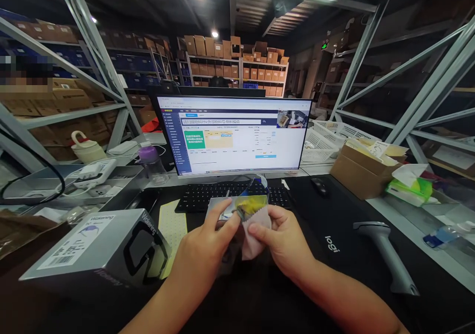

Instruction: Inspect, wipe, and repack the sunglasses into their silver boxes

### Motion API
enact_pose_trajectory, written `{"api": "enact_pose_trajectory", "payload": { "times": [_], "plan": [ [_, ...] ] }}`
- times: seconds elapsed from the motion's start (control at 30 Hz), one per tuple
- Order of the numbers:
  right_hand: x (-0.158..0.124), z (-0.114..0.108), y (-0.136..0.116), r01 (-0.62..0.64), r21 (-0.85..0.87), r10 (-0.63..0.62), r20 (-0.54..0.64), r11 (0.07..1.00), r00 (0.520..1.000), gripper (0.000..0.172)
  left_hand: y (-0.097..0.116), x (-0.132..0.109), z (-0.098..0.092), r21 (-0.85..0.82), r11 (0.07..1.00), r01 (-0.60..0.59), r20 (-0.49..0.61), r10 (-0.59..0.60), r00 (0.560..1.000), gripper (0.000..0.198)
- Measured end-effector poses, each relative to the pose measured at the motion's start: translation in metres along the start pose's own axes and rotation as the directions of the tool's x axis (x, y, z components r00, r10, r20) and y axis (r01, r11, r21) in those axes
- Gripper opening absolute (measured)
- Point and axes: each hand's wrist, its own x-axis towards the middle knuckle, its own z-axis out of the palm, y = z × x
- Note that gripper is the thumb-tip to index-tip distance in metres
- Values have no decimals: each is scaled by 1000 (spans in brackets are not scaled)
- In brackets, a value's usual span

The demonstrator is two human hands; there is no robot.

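Observation:
In the middle of the view, both hands meet just in front of the keyboard [196,196]. My right hand [285,240] is closed, its thumb pressing on a pale pouch [254,242] with a zigzag edge. My left hand [206,242] pinches with thumb and forefinger at the left side of a small clear plastic packet [262,200], right beside the pouch. Something yellow [252,204] shows through or behind the packet's upper part; its kind is unclear. My fingers hide the lower part of the packet. A grey Wakening box [85,269] lies left of my left hand.
A monitor [233,141] stands behind the keyboard. On the right are a mouse [319,186], a barcode scanner [386,257], an open cardboard box [365,168] and a tissue pack [411,188]. A purple-lidded bottle [152,163] and a grey tray [122,175] are on the left.

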Motion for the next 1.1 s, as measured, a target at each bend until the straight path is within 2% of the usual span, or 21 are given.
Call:
{"api": "enact_pose_trajectory", "payload": {
  "times": [0.13,0.2,0.3,0.37,0.43,0.6,0.7,0.8,0.87,0.97,1.03,1.1],
  "plan": [
    [0,-1,4,10,2,-10,-25,1000,1000,40,1,4,1,-25,999,-19,-79,17,997,32],
    [0,0,7,11,11,-11,-29,1000,1000,41,3,5,-1,-44,997,-56,-154,49,987,24],
    [-3,2,8,-24,9,23,14,1000,1000,42,3,5,-4,2,991,-134,-330,127,935,17],
    [-2,1,4,-57,42,55,53,997,997,44,2,5,-5,16,982,-188,-406,178,896,18],
    [1,-3,-3,-90,110,84,57,990,995,44,0,6,-6,-21,968,-251,-424,218,879,19],
    [19,-18,-21,-172,244,170,28,954,985,38,-5,9,-6,-59,937,-345,-398,295,869,21],
    [26,-18,-18,-199,311,201,27,929,979,40,-5,8,-3,-18,948,-317,-399,284,872,21],
    [23,-13,-7,-140,344,157,-20,928,987,45,-3,6,2,-14,977,-211,-384,189,904,22],
    [18,-9,1,-111,274,111,15,955,994,47,-3,4,4,-58,989,-136,-385,104,917,23],
    [9,-5,9,-15,-18,18,178,1000,984,37,-4,3,5,-116,992,-44,-380,-4,925,22],
    [7,-4,10,121,-200,-67,256,972,964,25,-5,4,4,-121,993,-14,-376,-33,926,24],
    [9,-6,6,189,-284,-98,303,940,948,20,-6,5,3,-118,993,-4,-378,-41,925,26]
  ]
}}
